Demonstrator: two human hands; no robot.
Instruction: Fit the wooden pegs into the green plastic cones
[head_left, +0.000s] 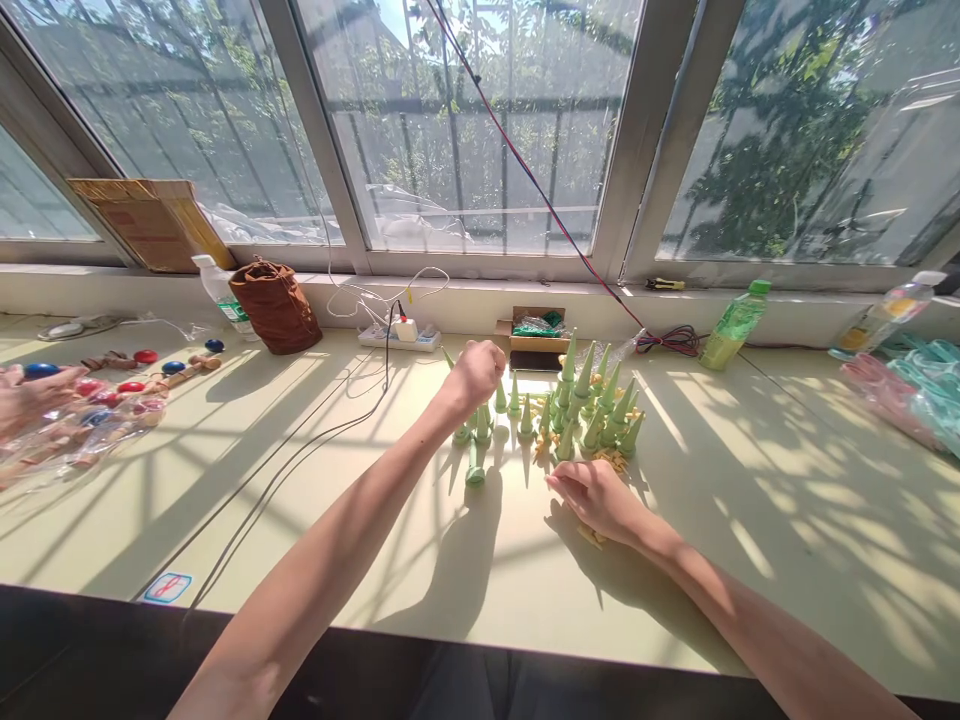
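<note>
Both hands (478,372) (598,497) curled nr cones (580,388)

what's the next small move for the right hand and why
Perhaps ease the right hand back slightly: its fingertips sit close in front of the green cones, which stand tightly clustered, so a nudge might topple some.

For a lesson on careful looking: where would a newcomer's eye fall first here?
Probably the cluster of pale green cones on the table, with the left hand at its left side and the right hand at its near edge. Behind, sunlit windows fill the background. A brown bag stands farther left.
</note>
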